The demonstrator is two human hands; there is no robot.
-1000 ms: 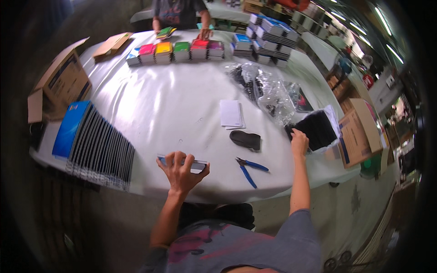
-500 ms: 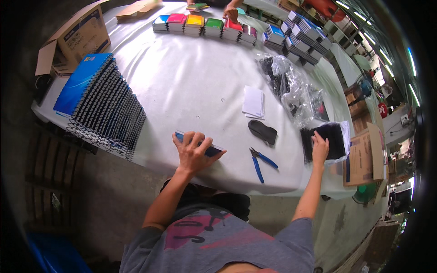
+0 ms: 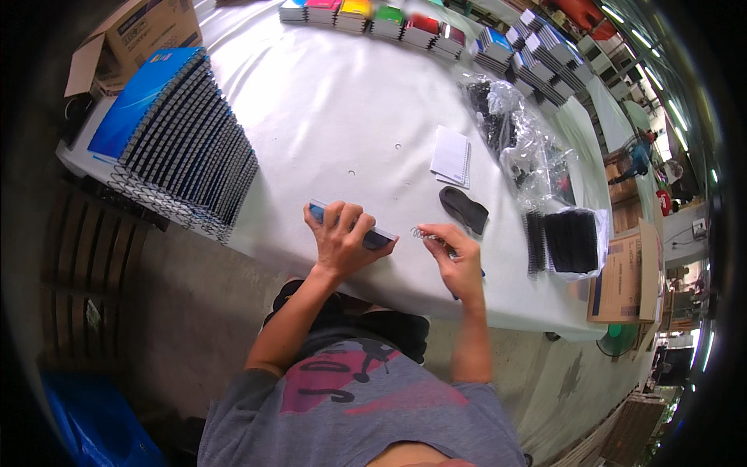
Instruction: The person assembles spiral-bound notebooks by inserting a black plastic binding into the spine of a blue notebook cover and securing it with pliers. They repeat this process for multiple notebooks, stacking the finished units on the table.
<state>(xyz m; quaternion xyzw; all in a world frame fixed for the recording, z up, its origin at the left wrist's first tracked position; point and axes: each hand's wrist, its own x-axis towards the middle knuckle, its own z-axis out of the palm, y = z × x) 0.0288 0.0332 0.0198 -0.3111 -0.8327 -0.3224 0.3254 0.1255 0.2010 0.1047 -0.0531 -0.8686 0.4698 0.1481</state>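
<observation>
My left hand (image 3: pixel 340 240) grips a small blue-covered notebook (image 3: pixel 380 239), held on edge near the table's front, fingers over its top. Just to the right, my right hand (image 3: pixel 459 261) pinches a thin spiral binding coil (image 3: pixel 421 233) whose looped end points at the notebook, with a small gap between. Blue-handled pliers (image 3: pixel 482 273) are mostly hidden beneath my right hand. Beyond it rest a dark grey curved object (image 3: pixel 464 210) and white spiral notepads (image 3: pixel 450 154). On the right lies an open white wrapping packed with black coils (image 3: pixel 572 241).
A tall stack of blue spiral notebooks (image 3: pixel 179 132) stands left, beside a cardboard box (image 3: pixel 144 39). Colourful notebook piles (image 3: pixel 387 23) line the far edge. Crumpled clear plastic (image 3: pixel 525 152) and more notebook stacks (image 3: pixel 545 58) are at right, with another carton (image 3: pixel 620 276) near the table's edge.
My right hand has come left from the black coils to beside the notebook, now with a coil in it. The view has shifted; the other person's hands are out of sight.
</observation>
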